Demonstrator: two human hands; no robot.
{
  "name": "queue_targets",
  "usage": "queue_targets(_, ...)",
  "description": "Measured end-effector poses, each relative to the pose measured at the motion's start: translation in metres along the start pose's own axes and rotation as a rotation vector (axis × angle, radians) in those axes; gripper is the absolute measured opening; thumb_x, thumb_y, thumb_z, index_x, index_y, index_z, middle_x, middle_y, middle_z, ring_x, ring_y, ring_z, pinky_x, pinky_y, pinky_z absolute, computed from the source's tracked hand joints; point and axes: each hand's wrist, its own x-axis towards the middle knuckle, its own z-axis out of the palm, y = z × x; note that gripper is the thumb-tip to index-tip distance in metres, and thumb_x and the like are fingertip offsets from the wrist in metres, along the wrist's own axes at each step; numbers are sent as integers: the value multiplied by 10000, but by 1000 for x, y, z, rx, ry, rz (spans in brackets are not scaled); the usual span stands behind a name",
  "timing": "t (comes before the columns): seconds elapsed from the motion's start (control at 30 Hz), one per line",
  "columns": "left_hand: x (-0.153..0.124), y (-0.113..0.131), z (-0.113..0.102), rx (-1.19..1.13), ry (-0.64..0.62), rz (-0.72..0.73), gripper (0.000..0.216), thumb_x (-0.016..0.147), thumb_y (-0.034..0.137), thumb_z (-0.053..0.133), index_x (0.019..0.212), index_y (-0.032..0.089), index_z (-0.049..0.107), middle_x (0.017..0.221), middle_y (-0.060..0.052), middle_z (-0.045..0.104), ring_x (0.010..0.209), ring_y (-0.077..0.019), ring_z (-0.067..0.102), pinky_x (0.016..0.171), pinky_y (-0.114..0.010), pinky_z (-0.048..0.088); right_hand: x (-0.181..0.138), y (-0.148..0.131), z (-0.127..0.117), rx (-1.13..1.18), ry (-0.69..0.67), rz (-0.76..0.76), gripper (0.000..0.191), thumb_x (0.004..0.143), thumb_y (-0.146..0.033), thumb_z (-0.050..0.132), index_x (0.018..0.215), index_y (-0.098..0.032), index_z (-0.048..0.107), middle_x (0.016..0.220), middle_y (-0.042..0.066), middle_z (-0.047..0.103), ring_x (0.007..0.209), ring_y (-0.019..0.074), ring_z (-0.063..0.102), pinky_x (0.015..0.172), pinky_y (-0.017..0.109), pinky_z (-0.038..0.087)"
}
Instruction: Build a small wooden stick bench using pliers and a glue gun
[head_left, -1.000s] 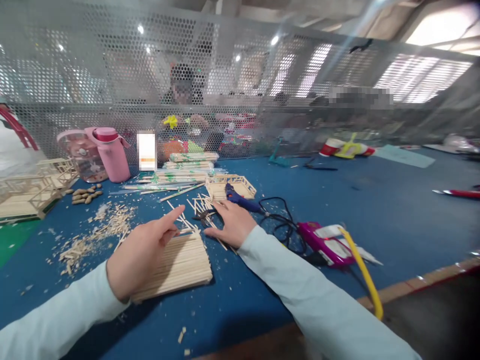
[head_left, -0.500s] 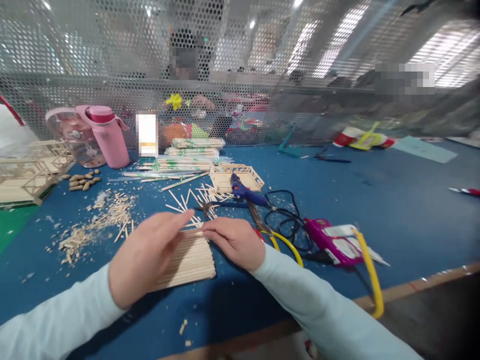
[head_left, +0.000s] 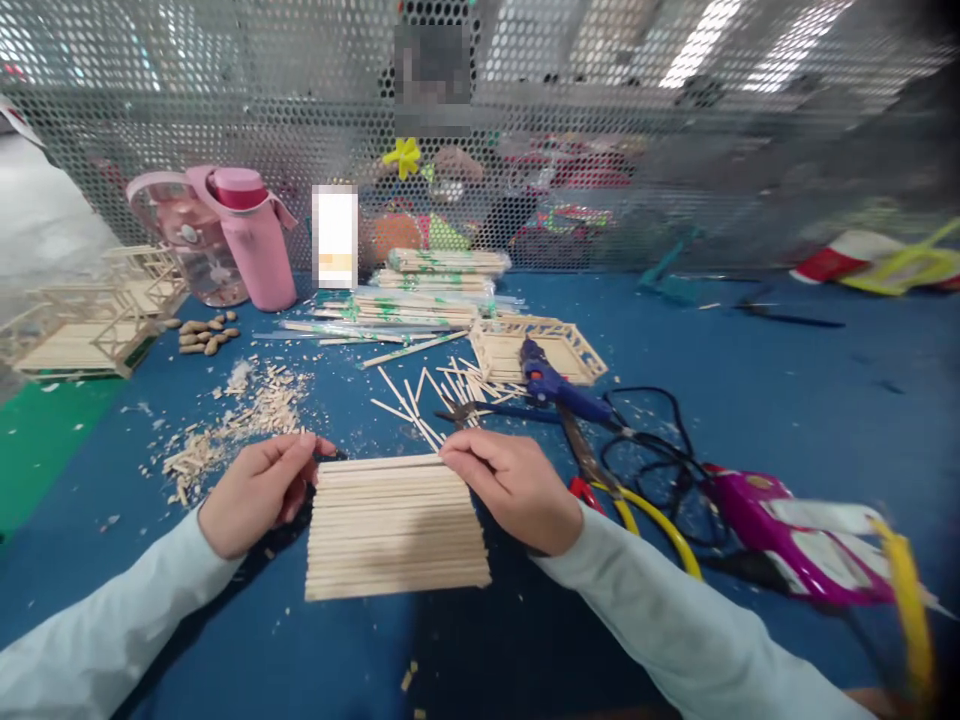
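A flat panel of thin wooden sticks (head_left: 397,530) laid side by side lies on the blue table in front of me. My right hand (head_left: 517,490) pinches the right end of a wooden stick (head_left: 382,462) along the panel's far edge. At the panel's far left corner is my left hand (head_left: 262,490), its fingers curled and thumb against the index finger. Whatever those fingers grip, if anything, is hidden. Loose sticks (head_left: 416,405) are scattered just beyond the panel, by dark-jawed pliers (head_left: 502,411).
A blue glue gun (head_left: 559,385) rests against a small stick-built frame (head_left: 487,350). Yellow-handled pliers (head_left: 660,525) and a magenta power strip (head_left: 787,535) lie right. Wood scraps (head_left: 262,405), peanuts (head_left: 202,335), a pink bottle (head_left: 259,250) and bagged sticks (head_left: 420,300) stand farther back.
My left hand has drawn left off the panel to its far left corner, uncovering the sticks. My right hand stays at the far right corner. The view has turned left.
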Motion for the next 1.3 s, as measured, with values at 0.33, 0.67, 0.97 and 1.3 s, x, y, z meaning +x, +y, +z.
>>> queue_targets(0.33, 0, 0, -4, -120, -72, -155, 425, 634, 493, 655, 852, 128, 645, 303, 97, 399, 261, -34, 275, 298, -152, 167, 3, 0, -1, 14, -35, -33, 188, 859, -212, 456, 749, -188, 606, 705, 3, 662, 646, 115, 599, 616, 213, 419)
queue_targets(0.67, -4, 4, -1, -176, -7, -156, 387, 535, 418, 748, 760, 119, 649, 364, 71, 477, 335, -35, 379, 342, -149, 253, -17, 2, -28, 225, 210, 202, 206, 822, -320, 520, 929, -167, 607, 489, -60, 425, 404, 78, 355, 419, 218, 290)
queue_targets(0.97, -2, 5, -1, -149, -41, -180, 440, 509, 455, 756, 759, 121, 619, 339, 81, 467, 330, -28, 358, 355, -145, 252, -80, -27, -87, 122, -266, 255, 177, 837, -344, 527, 879, -224, 650, 565, -16, 575, 462, 95, 496, 427, 201, 342)
queue_targets(1.3, 0, -5, -3, -151, -80, -195, 522, 560, 532, 722, 869, 122, 627, 375, 79, 502, 348, -38, 391, 373, -157, 279, -10, -6, -16, -141, -57, -125, 213, 856, -160, 470, 965, -144, 651, 902, 66, 711, 816, 157, 663, 727, 259, 514)
